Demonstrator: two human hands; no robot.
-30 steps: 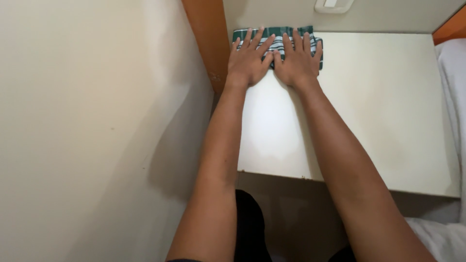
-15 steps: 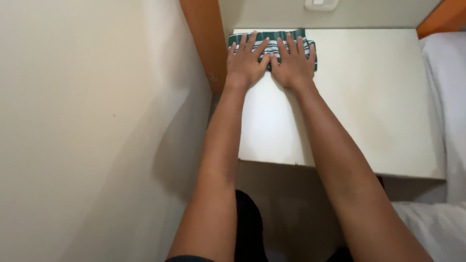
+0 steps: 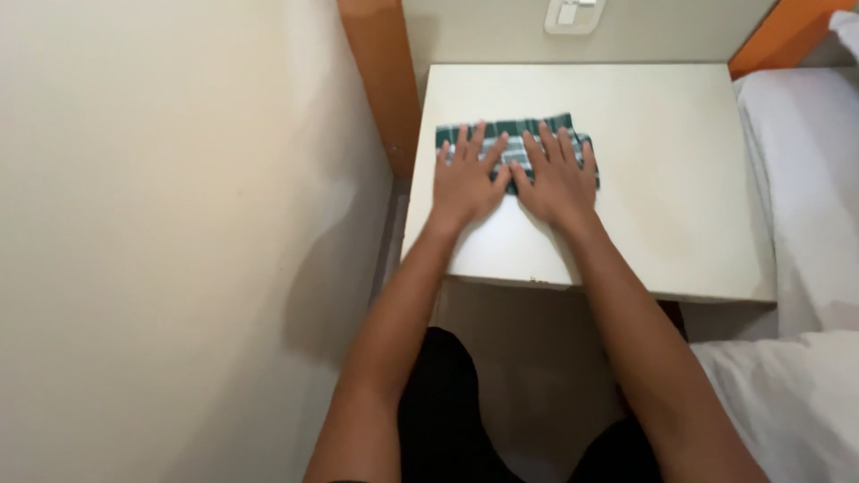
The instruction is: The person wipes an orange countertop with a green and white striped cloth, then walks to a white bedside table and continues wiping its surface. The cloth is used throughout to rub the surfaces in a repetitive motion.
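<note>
A folded green and white checked cloth (image 3: 516, 132) lies flat on a small white table (image 3: 680, 179). My left hand (image 3: 465, 179) rests palm down on the cloth's left half, fingers spread. Beside it, my right hand (image 3: 557, 179) presses flat on the right half, fingers also spread. The thumbs nearly touch in the middle. Both hands cover much of the cloth; only its far edge and its ends show.
A cream wall (image 3: 179, 224) rises close on the left, with an orange wooden post (image 3: 380, 80) at the table's far left corner. A white switch plate (image 3: 573, 13) sits on the back wall. White bedding (image 3: 805, 224) lies to the right.
The view has tilted, so table and hands sit lower in the picture. Both hands stay flat on the cloth, side by side as before.
</note>
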